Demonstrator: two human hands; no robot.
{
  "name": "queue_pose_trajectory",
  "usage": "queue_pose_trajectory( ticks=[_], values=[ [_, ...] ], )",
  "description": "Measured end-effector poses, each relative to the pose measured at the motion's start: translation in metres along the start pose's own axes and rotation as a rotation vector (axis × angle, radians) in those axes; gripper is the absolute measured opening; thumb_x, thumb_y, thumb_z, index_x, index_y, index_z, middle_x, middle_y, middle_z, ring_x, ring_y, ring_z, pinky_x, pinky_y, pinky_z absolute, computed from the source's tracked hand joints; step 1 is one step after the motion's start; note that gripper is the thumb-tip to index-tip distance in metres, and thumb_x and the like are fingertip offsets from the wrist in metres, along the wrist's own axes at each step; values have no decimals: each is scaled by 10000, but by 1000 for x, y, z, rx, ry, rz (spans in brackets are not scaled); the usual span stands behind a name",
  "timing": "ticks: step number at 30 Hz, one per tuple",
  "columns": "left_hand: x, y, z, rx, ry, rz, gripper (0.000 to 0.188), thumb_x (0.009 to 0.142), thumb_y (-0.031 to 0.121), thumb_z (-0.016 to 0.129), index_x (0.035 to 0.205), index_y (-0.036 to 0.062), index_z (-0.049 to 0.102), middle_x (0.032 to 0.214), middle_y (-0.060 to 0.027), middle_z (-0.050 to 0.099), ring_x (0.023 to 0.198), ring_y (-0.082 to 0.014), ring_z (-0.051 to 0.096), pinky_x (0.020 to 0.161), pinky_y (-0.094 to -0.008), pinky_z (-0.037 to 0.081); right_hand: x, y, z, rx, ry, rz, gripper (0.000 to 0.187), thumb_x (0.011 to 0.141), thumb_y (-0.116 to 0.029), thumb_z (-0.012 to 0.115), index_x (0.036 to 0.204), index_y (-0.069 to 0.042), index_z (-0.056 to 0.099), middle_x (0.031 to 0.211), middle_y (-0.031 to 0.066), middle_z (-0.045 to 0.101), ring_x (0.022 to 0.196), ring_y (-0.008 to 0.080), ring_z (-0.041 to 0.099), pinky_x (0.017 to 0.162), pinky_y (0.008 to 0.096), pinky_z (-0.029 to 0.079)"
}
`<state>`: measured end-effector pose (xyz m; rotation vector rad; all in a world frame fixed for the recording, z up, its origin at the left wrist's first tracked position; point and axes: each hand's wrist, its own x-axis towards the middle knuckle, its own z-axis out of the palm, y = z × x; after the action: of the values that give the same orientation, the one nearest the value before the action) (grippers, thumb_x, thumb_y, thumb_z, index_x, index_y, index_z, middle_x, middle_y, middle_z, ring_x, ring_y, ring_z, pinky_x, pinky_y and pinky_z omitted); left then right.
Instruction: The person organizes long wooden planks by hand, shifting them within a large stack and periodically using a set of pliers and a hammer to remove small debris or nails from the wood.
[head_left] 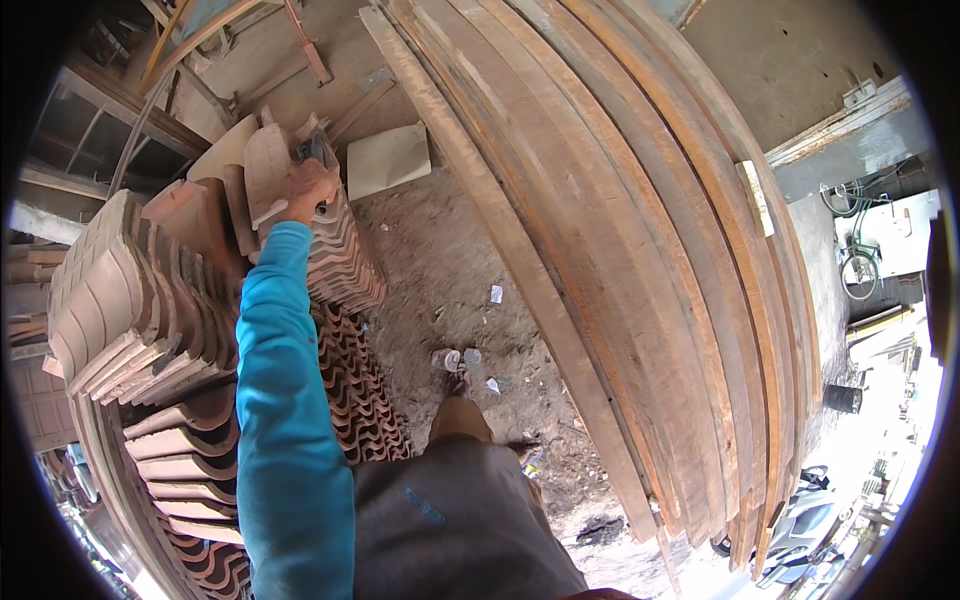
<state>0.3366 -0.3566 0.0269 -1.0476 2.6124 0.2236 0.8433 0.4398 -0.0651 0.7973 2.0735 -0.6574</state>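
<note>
My left hand [314, 187], at the end of a blue sleeve, stretches forward to the top of a stack of clay roof tiles [345, 255]. Its fingers are closed round a dark object [318, 150], whose kind I cannot make out; a dark bit of it also shows beside the palm. Pale, curved tiles [265, 165] stand right beside this hand. Left of my forearm, more roof tiles [110, 280] are piled in rows, with further wavy tiles [360, 385] lower down. My right hand is out of sight.
Long wooden planks [590, 230] lie in a large pile to my right. A pale flat sheet [390, 160] lies beyond the tiles. Plastic cups [446, 359] and scraps litter the dirt floor [440, 260] by my foot. A bicycle [858, 265] stands far right.
</note>
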Motion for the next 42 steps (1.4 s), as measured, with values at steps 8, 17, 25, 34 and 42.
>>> queue_pose_trajectory(
  ticks=[8, 17, 25, 34, 42],
  values=[
    [-40, -33, -25, -639, 187, -100, 516, 807, 331, 712, 1084, -104, 715, 1059, -272, 733, 966, -364, 727, 811, -475, 530, 10, -22, -2, 49, 69, -348, 198, 899, -268, 607, 809, -92, 621, 763, 144, 647, 737, 350, 661, 658, 488, 519],
    [-212, -7, -1, -1376, 144, -311, 519, 842, 252, 732, 1121, -180, 665, 1038, -206, 689, 907, -268, 693, 743, -388, 562, 16, -362, -18, -1, -117, -1003, 434, 988, -403, 683, 1160, -5, 707, 983, 177, 761, 945, 284, 743, 850, 406, 562],
    [-352, 12, 114, -1763, -166, -172, 315, 918, 101, 665, 1196, -41, 709, 907, -62, 701, 707, -127, 643, 628, -273, 504, 32, -542, 69, 740, -761, -437, 868, 909, -708, 652, 1365, 26, 567, 1194, 197, 686, 1095, 329, 692, 927, 440, 570],
    [-402, -5, 212, -1415, -830, 262, 567, 999, 360, 700, 1397, -31, 596, 1183, -77, 688, 1084, -141, 631, 951, -315, 516, 47, -460, 81, 818, -762, -326, 315, 889, -294, 822, 1020, -40, 688, 870, 58, 691, 784, 198, 695, 698, 352, 590],
    [-379, 22, 291, -1675, -903, -290, 586, 981, 515, 683, 1306, 31, 622, 1117, -63, 690, 1008, -197, 665, 918, -339, 531, 47, -419, 95, -196, -410, -678, 526, 839, -363, 807, 1067, 84, 651, 1029, 233, 724, 905, 323, 720, 805, 457, 563]
  ],
)
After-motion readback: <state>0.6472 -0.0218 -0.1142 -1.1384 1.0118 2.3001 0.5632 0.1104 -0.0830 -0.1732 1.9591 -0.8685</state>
